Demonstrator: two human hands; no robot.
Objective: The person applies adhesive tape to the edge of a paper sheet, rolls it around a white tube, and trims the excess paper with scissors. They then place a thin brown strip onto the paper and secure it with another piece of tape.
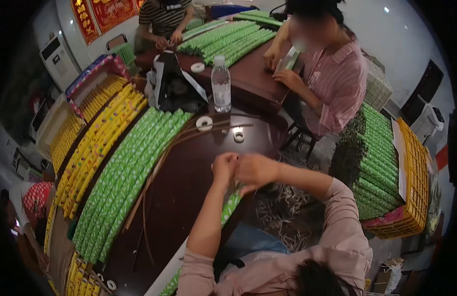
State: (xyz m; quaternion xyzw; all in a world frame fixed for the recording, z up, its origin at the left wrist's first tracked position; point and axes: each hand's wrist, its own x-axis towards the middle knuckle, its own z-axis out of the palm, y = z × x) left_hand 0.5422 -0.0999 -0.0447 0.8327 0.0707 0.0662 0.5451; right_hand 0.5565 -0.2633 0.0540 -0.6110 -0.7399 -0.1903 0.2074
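Green tube [231,208] disappears, perhaps gripped, behind left hand [224,167] and blurred right hand [256,170].

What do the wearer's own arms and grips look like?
Plain dusty-pink sleeves, ending around the elbows with soft creases; forearms bare below. Left grip and right grip are human hands, no gloves. No watch, bracelet, cable or marking visible on the wrists. Fingers too blurred to rule out rings.

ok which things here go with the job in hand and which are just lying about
Probably the job:
green patterned piece near the left hand and right hand
matching green tubes
white rolls

Probably just lying about:
clear bottle
heaped pale strips
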